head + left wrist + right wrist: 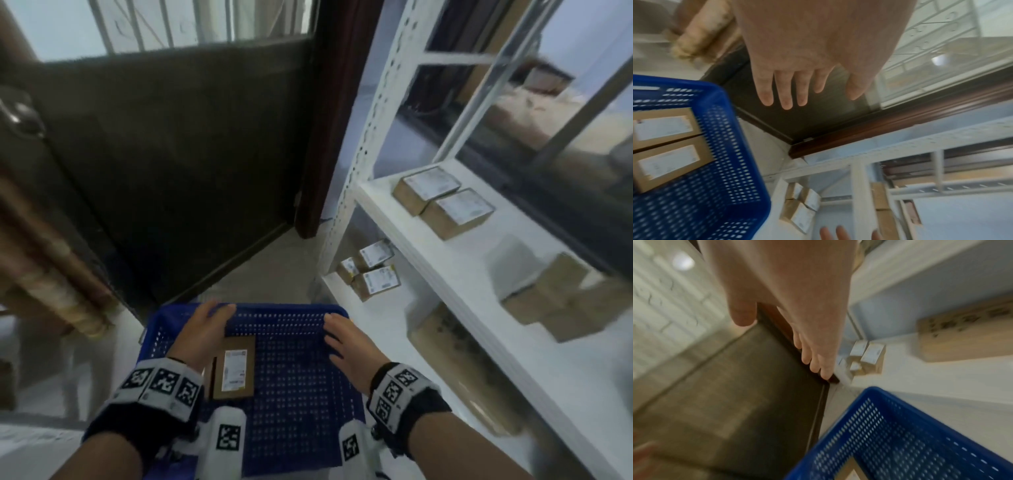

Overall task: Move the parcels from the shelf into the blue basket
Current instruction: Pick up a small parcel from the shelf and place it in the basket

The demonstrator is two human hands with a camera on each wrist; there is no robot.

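The blue perforated basket [294, 383] sits low in front of me. It holds two brown parcels with white labels [663, 128] [670, 164]; in the head view one of them [234, 368] shows beside my left wrist. My left hand [209, 325] hovers over the basket's far left side with straight fingers [785, 97] and holds nothing. Over the right side my right hand [342, 342] is flat and empty as well, its fingers [813, 363] stretched out. More labelled parcels stand on the white shelf [404, 240]: two on the middle board [442, 202] and three on the lower board [373, 274].
Further brown parcels [565, 298] lie blurred at the right of the middle board. A big flat carton [455, 359] rests on the lower board. A dark door [178, 154] with a brown frame [325, 137] stands behind the basket, and a rolled mat [44, 267] leans at the left.
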